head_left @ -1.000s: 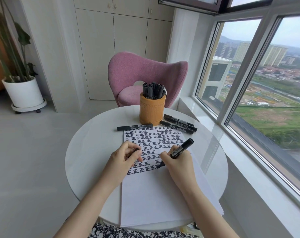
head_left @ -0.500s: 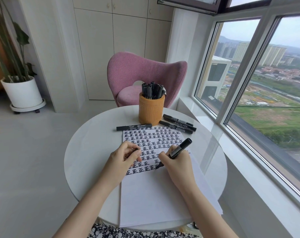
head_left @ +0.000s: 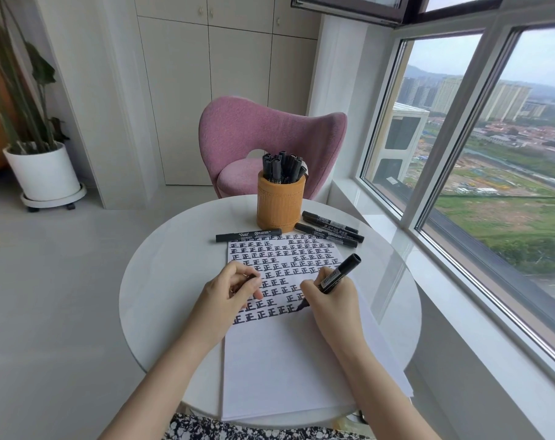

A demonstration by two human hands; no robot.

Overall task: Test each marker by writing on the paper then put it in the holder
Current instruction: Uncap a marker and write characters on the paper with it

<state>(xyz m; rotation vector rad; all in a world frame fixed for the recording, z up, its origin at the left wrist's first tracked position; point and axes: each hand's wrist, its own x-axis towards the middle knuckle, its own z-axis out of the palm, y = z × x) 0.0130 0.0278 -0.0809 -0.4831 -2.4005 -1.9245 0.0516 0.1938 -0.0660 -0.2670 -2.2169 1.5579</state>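
right hand writing on paper with marker, left hand resting on the sheet

right hand (head_left: 330, 300): grip wrapped round an uncapped black marker (head_left: 339, 274), thumb and fingers curled on the barrel. the marker is tilted, back end up and to the right. its tip is down on the paper (head_left: 285, 369), at the right end of the lowest row of written characters.

left hand (head_left: 228, 296) lies on the left part of the paper, over the written rows, fingers curled. its grip pinches a small dark cap (head_left: 252, 276) at the fingertips. the cap is mostly hidden and only a bit shows.

the paper is a white stack in the middle of the round white tabletop (head_left: 161, 281). its upper part is filled with rows of black characters and its lower part is blank. its near edge reaches the tabletop's near rim.

holder (head_left: 281, 204): an orange-brown cylinder, upright just beyond the paper's far edge, packed with stored markers (head_left: 282, 168), black, caps up.

a single marker (head_left: 249, 235) lies flat along the paper's far edge, left of the holder's base. cannot tell if its right end touches the holder.

a three-marker group (head_left: 330, 230) lies side by side just right of the holder, angled away to the right.

a pink chair (head_left: 269, 134) stands behind the tabletop. a white plant pot (head_left: 41, 169) sits on the floor at far left. a large window (head_left: 492, 154) is on the right.
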